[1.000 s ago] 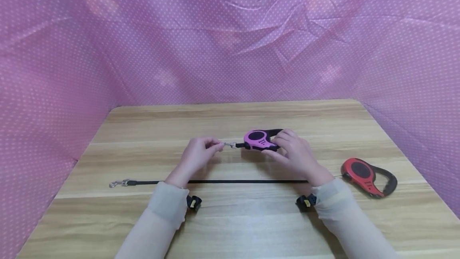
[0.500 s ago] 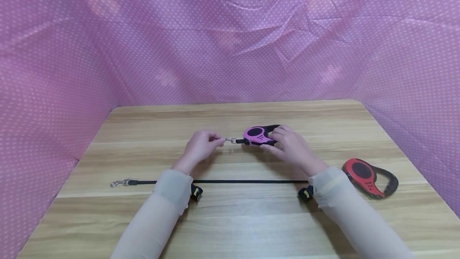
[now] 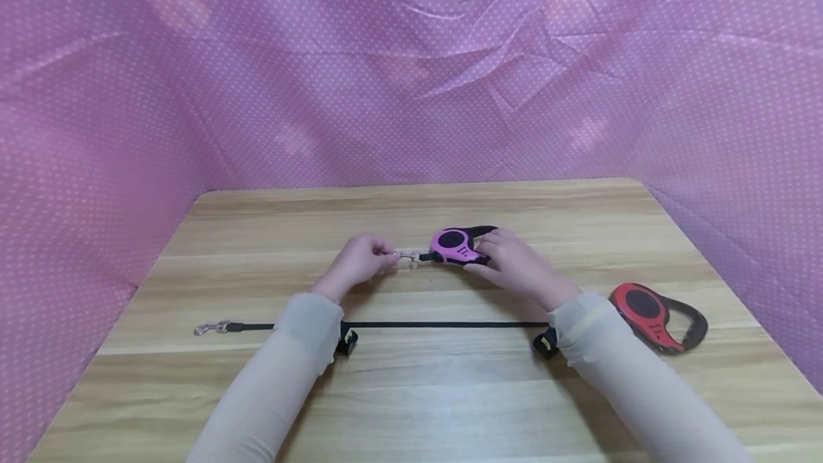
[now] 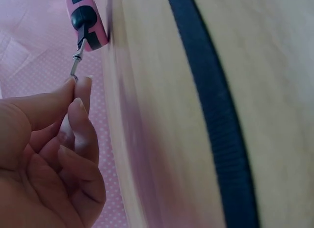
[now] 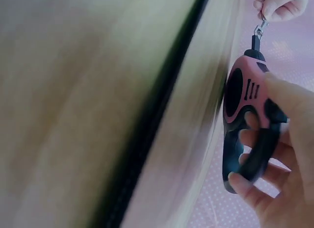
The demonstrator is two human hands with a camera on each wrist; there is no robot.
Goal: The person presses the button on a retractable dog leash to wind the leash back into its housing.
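Observation:
Over the far middle of the table is a pink-and-black retractable dog leash (image 3: 452,240), its nose pointing left. My right hand (image 3: 517,266) grips its black loop handle; in the right wrist view, fingers pass through the loop (image 5: 265,149) and the thumb lies along the case. Between thumb and fingertips, my left hand (image 3: 356,263) pinches the end of the leash's metal snap hook (image 4: 75,63). Only a short black strap shows between hook and case. My fingers cover the hook's tip.
A red-and-black retractable leash (image 3: 646,309) lies at the right of the wooden table (image 3: 437,399). Its black strap (image 3: 444,324) stretches left beneath my forearms to a snap hook (image 3: 211,328). Pink dotted cloth (image 3: 411,91) hangs around the back and sides.
Both hands have shifted slightly away from me and then a little left, carrying the pink leash along. The grip on the hook and handle is the same. The red leash stays put.

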